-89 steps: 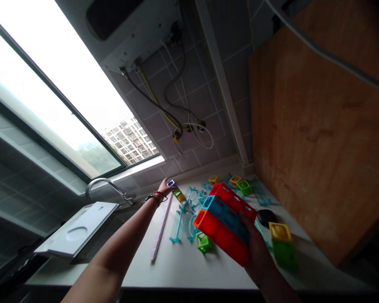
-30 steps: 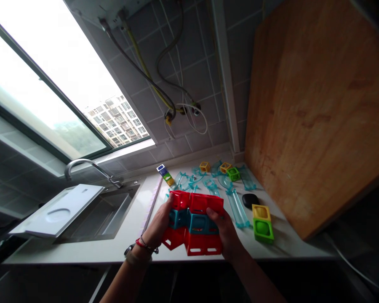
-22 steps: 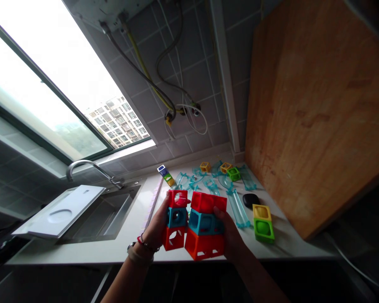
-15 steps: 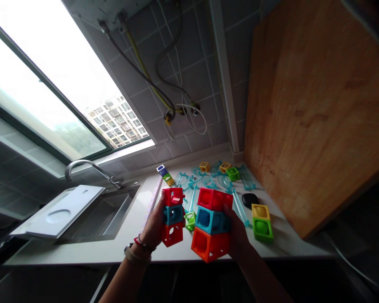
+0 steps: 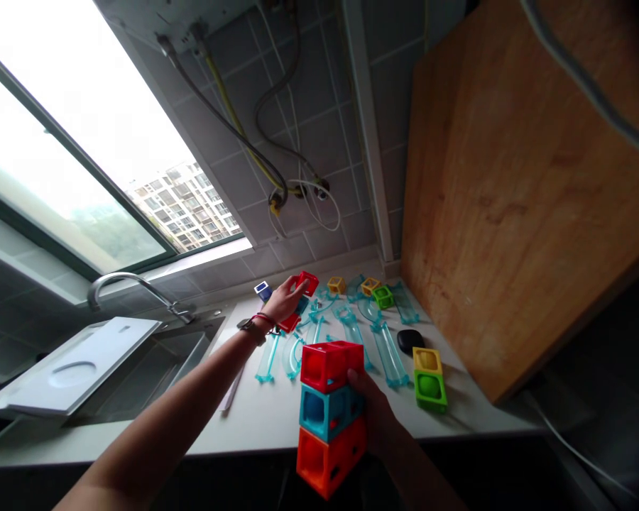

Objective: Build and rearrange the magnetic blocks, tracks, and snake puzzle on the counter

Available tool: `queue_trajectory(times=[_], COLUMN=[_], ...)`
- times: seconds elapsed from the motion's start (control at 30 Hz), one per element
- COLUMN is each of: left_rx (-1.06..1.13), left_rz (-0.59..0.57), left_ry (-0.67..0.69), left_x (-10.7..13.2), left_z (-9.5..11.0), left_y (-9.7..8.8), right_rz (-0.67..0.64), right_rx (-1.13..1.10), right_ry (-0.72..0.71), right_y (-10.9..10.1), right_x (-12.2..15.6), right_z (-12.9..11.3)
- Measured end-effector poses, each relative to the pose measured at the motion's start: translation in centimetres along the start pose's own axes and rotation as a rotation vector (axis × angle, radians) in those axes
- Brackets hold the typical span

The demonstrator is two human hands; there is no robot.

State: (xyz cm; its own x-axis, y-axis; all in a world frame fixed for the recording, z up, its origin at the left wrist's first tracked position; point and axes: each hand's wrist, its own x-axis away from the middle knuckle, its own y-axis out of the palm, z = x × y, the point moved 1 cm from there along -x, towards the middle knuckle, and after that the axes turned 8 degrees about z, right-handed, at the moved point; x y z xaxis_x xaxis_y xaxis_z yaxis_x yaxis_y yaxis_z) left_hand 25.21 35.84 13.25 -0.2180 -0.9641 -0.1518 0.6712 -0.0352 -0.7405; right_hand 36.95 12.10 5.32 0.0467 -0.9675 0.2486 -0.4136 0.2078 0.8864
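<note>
My left hand (image 5: 283, 301) reaches to the back of the white counter (image 5: 266, 415), closed round a narrow stack of red and blue hollow cubes (image 5: 301, 298). A small blue cube (image 5: 263, 290) lies just left of it. My right hand (image 5: 373, 419) grips a taller stack of cubes (image 5: 327, 413), red on top, blue in the middle, orange below, held upright near the counter's front edge. Several clear teal track pieces (image 5: 351, 330) lie between the two hands.
A yellow cube sits on a green cube (image 5: 429, 380) at the right, with a black oval object (image 5: 410, 341) behind it. Small yellow and green cubes (image 5: 375, 291) lie by the wall. A sink (image 5: 154, 369) with a tap (image 5: 130, 287) is at left. A big wooden board (image 5: 516, 191) leans at right.
The block assembly was pulled apart into two stacks. My left hand carried the narrow stack away to the back of the counter. My right hand lowered the wider stack toward me.
</note>
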Motion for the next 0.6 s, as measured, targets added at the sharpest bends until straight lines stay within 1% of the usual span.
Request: queue_trajectory(times=[0.13, 0.27, 0.33, 0.43, 0.6], left_rx=[-0.212, -0.376, -0.436, -0.506, -0.594], left_rz=[0.021, -0.002, -0.022, -0.054, -0.129], left_ry=[0.057, 0.066, 0.071, 0.091, 0.148], left_x=[-5.2, -8.8, -10.1, -11.5, -12.5], left_z=[-0.1, -0.1, -0.1, -0.4, -0.9], left_y=[2.9, 5.9, 7.1, 8.4, 9.8], right_rz=[-0.013, 0.001, -0.006, -0.050, -0.086], right_rx=[-0.019, -0.022, -0.036, -0.069, -0.115], right_ry=[0.010, 0.007, -0.004, 0.003, 0.019], right_y=[-0.3, -0.1, -0.1, -0.4, -1.2], right_x=[-0.3, -0.3, -0.5, -1.0, -1.8], right_z=[-0.3, -0.5, -0.3, 0.1, 0.5])
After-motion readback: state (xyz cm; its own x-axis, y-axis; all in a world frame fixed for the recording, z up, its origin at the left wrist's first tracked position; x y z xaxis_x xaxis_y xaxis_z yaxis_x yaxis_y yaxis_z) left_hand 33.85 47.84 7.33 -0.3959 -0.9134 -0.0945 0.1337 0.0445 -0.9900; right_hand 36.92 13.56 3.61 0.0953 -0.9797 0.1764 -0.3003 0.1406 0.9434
